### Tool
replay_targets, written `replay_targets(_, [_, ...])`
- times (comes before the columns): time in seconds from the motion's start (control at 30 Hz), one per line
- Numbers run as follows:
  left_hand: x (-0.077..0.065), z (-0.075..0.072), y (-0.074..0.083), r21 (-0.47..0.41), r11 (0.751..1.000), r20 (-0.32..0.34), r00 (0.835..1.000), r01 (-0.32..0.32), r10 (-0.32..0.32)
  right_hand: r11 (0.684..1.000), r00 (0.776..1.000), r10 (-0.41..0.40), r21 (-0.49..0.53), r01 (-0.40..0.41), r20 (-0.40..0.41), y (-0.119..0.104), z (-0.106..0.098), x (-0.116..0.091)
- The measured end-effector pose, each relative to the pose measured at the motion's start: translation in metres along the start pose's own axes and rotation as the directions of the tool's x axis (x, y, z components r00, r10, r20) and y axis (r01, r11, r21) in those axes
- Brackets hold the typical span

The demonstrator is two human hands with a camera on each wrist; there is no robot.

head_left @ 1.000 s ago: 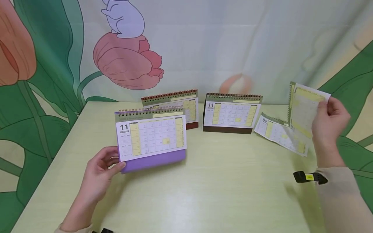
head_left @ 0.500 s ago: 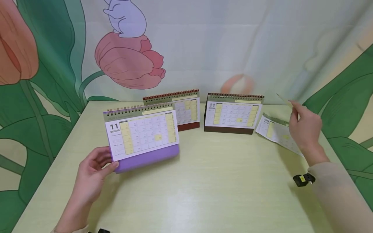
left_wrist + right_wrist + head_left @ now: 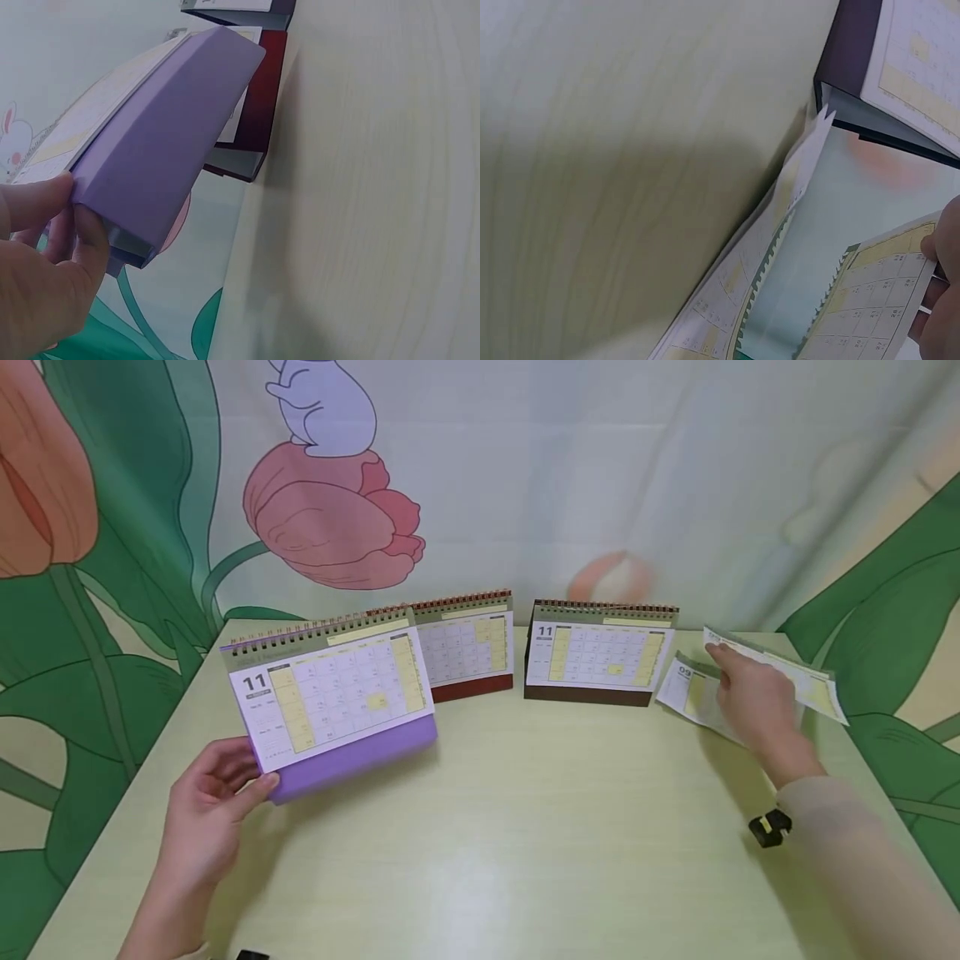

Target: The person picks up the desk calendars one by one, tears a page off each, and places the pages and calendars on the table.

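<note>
My left hand (image 3: 202, 818) grips the lower left corner of a purple desk calendar (image 3: 333, 697), thumb in front. The calendar shows month 11 and is tilted, held off the table; its purple base (image 3: 161, 127) shows in the left wrist view. At the right, my right hand (image 3: 761, 710) pinches a torn-off calendar page (image 3: 877, 300) with a ragged perforated edge, above the loose pages. Those loose pages (image 3: 681, 693), the top one marked 09, lie slightly curled on the table, partly hidden by the hand.
A red-based desk calendar (image 3: 476, 647) stands at the back, partly behind the purple one. Beside it stands a dark brown-based calendar (image 3: 600, 652) on month 11. A printed curtain (image 3: 487, 485) hangs behind the pale table (image 3: 487, 827).
My left hand has carried the purple calendar leftward, tilting it more. My right hand has moved left with the torn page, swinging it round over the loose pages.
</note>
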State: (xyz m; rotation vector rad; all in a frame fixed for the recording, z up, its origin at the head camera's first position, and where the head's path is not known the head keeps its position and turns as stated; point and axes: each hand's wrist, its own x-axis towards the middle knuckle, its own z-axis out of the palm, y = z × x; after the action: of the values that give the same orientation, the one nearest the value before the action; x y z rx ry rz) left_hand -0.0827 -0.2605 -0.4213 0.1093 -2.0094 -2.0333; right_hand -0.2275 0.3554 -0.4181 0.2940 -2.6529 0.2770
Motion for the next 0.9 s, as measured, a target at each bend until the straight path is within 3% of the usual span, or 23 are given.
replay_targets(0.2, [0.001,-0.001,0.003,-0.029,0.999,-0.028,0.999,0.016,-0.017,1.0,0.989,0.005,-0.028,-0.001,0.151,-0.005,0.007,-0.001])
replay_targets(0.4, [0.001,-0.001,0.002,-0.034,0.999,-0.041,0.999,0.028,-0.029,1.0,0.969,0.02,-0.026,-0.014,0.245,-0.009,0.013,-0.003])
replay_targets(0.57, [0.002,-0.001,0.001,-0.055,0.998,-0.055,0.998,0.025,-0.028,0.999,0.94,0.044,-0.022,-0.039,0.338,-0.012,0.018,-0.006])
replay_targets(0.9, [0.002,-0.002,0.0,-0.113,0.993,-0.075,0.997,0.02,-0.029,1.0,0.932,-0.003,0.021,-0.005,0.363,-0.012,0.025,-0.016])
